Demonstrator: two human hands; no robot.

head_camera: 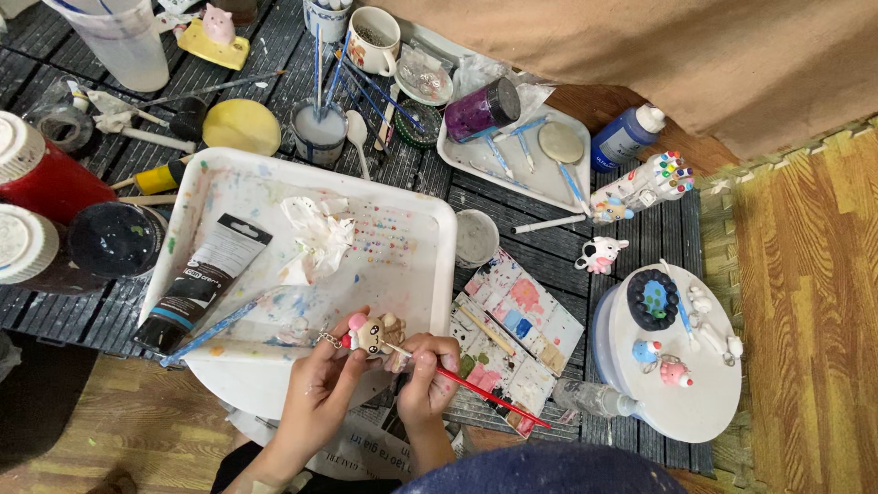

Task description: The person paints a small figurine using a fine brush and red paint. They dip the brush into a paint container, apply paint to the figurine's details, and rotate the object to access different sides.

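My left hand point(320, 380) pinches a small cream and pink animal figurine point(373, 333) with a keyring at its left side. My right hand point(426, 370) grips a thin red paintbrush point(485, 391), its tip touching the figurine and its handle slanting down to the right. Both hands hover over the near edge of a large white paint-stained tray point(412, 274). In the tray lie a black paint tube point(206, 279), a crumpled white tissue point(315, 238) and a blue-handled brush point(210, 334).
A paint-smeared palette point(517, 334) lies right of the tray. A round white stand point(677, 366) holds small figurines and a black dish. Paint jars point(114, 240), a water cup with brushes point(318, 133), a mug point(373, 41) and a second tray point(512, 146) crowd the dark table.
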